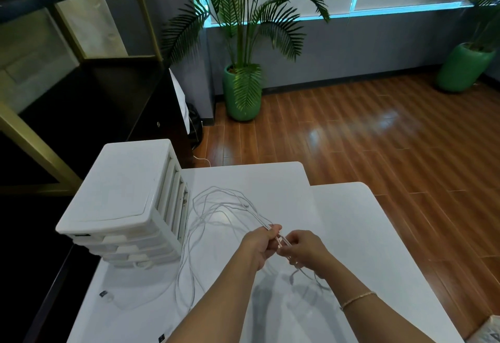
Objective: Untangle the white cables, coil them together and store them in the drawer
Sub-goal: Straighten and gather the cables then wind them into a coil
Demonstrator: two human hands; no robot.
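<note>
Both hands meet above the white table (351, 234), close together and almost touching. The left hand (261, 245) is curled into a fist round a bundle of the white cables (216, 207), with the strands coming out past its knuckles toward the far left. The right hand (305, 245) has its fingers bent and pinches the same strands just beside the left, where a couple of plug ends seem to stick out between the two hands, though they are too small to tell for sure. A thin bracelet (357, 298) sits on the right wrist. Below the right hand a few loose ends hang down to the table. From the left hand the cables run away up and to the left, their long axis slanting from the hands toward the drawer unit (121, 196), then spread into wide loops lying flat on the table; other loops sweep back along the unit's side toward the near edge. The unit stands on the table's left part, its drawers all closed and facing the near left. A small dark item (102, 293) lies on the table near the left edge. Beyond the table are a wooden floor (351, 126), a dark shelf (81, 85) at left and two plants in green pots (240, 93).
</note>
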